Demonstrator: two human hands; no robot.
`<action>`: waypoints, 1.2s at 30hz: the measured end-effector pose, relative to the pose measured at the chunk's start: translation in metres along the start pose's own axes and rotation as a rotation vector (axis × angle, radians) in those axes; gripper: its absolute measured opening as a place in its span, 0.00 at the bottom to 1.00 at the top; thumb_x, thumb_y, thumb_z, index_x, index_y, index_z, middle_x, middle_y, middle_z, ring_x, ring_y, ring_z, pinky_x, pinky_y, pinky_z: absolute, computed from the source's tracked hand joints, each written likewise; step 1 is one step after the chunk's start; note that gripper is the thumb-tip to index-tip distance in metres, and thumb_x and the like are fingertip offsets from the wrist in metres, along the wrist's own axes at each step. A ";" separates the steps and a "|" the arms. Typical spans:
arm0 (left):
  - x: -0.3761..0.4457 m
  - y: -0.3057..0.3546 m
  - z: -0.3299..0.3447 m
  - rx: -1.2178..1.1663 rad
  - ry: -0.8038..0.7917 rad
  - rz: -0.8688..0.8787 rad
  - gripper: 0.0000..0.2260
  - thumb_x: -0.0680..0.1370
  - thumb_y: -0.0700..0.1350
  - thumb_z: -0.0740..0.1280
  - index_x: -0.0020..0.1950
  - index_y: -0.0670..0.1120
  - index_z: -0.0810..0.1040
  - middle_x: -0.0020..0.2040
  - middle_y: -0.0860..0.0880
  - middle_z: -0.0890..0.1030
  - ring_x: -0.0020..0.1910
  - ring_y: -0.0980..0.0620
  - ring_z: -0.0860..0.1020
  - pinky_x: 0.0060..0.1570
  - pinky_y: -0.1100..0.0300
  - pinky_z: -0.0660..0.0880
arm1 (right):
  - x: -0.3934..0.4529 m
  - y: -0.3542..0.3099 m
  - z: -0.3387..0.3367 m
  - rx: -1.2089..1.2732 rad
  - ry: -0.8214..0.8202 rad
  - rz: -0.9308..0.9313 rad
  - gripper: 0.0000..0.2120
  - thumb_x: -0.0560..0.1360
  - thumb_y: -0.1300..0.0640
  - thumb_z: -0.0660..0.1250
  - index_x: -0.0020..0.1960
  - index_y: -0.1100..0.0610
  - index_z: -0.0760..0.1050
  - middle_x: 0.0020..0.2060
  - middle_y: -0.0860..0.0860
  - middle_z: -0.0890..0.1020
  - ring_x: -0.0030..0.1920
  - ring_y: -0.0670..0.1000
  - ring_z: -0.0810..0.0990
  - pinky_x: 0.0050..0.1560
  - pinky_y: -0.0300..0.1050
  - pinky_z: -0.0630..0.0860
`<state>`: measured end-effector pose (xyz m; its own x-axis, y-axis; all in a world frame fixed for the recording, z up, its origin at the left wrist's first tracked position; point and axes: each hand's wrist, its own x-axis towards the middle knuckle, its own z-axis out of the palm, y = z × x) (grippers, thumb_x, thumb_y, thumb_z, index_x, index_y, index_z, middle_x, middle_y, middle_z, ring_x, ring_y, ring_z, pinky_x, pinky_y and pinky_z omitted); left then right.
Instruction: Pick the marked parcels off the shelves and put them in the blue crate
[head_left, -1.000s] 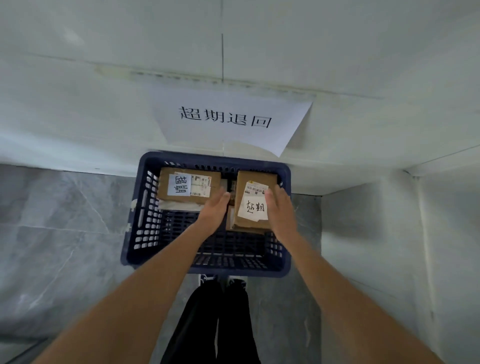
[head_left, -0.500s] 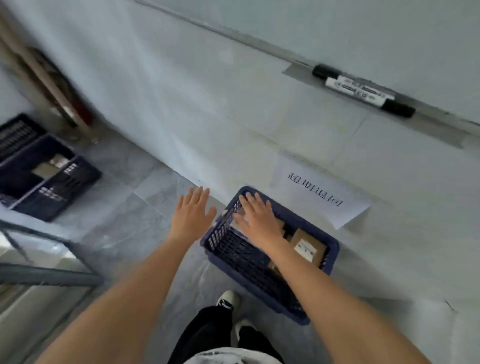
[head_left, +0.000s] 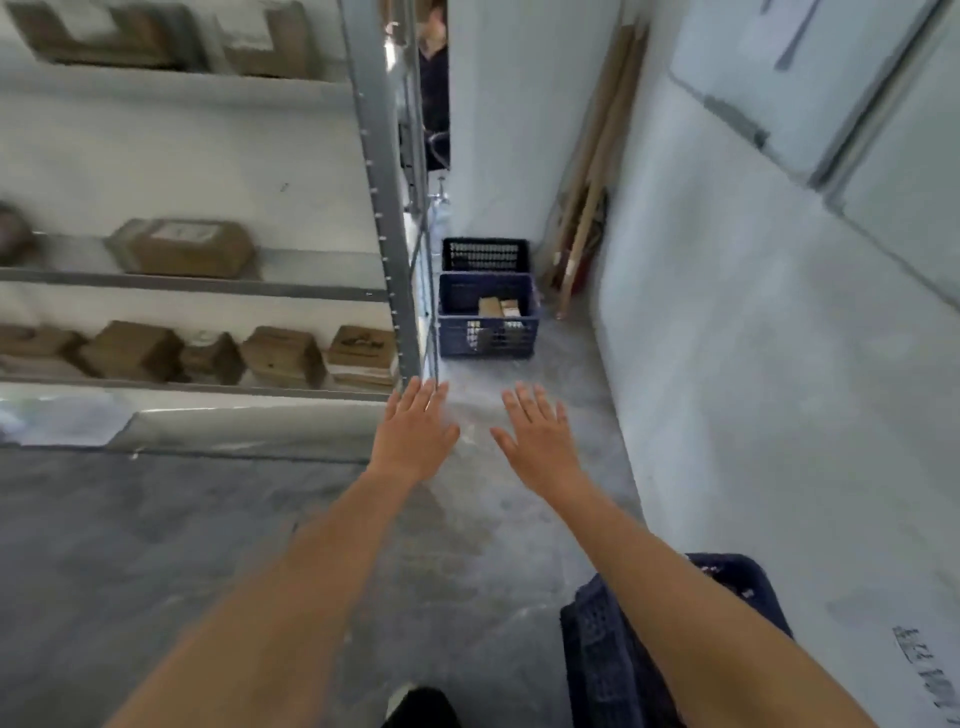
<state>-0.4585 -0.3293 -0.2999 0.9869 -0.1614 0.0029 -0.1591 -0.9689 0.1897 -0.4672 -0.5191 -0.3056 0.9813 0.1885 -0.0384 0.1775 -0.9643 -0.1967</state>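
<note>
My left hand and my right hand are stretched out in front of me over the grey floor, palms down, fingers spread, holding nothing. The blue crate sits at the bottom right beside the wall, mostly hidden behind my right forearm. On my left stands a metal shelf rack with brown cardboard parcels: one large parcel on a middle shelf and several parcels on the lower shelf. The view is blurred, so no marks on the parcels can be read.
Two more blue crates stand on the floor ahead by the rack's end, the nearer one with small boxes inside. Wooden poles lean in the corner. A person shows in the gap beyond. The white wall runs along my right.
My view has swung left from the crate by the wall toward the shelf rack. Both hands left the parcel in the crate and now hover open over the floor.
</note>
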 end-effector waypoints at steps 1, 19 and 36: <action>-0.007 -0.022 -0.009 -0.004 0.024 -0.041 0.29 0.82 0.56 0.53 0.80 0.47 0.51 0.80 0.47 0.53 0.79 0.47 0.48 0.77 0.49 0.47 | 0.009 -0.022 0.000 -0.020 -0.005 -0.050 0.30 0.83 0.43 0.51 0.80 0.53 0.49 0.80 0.52 0.51 0.80 0.54 0.47 0.77 0.58 0.45; -0.137 -0.398 -0.081 -0.001 0.210 -0.741 0.29 0.82 0.56 0.53 0.80 0.46 0.51 0.80 0.49 0.52 0.79 0.49 0.46 0.76 0.50 0.44 | 0.157 -0.432 0.087 -0.059 -0.168 -0.673 0.30 0.83 0.41 0.45 0.80 0.52 0.45 0.80 0.52 0.48 0.80 0.55 0.43 0.77 0.58 0.42; -0.028 -0.629 -0.132 -0.008 0.222 -0.961 0.30 0.82 0.57 0.52 0.80 0.47 0.49 0.80 0.49 0.50 0.79 0.49 0.44 0.77 0.50 0.42 | 0.368 -0.651 0.116 -0.071 -0.276 -0.881 0.29 0.83 0.41 0.45 0.81 0.52 0.44 0.80 0.51 0.47 0.79 0.54 0.41 0.77 0.58 0.40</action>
<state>-0.3820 0.3093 -0.2897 0.6794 0.7333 0.0282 0.7123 -0.6682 0.2146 -0.2300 0.1998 -0.3052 0.4393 0.8877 -0.1375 0.8641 -0.4595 -0.2055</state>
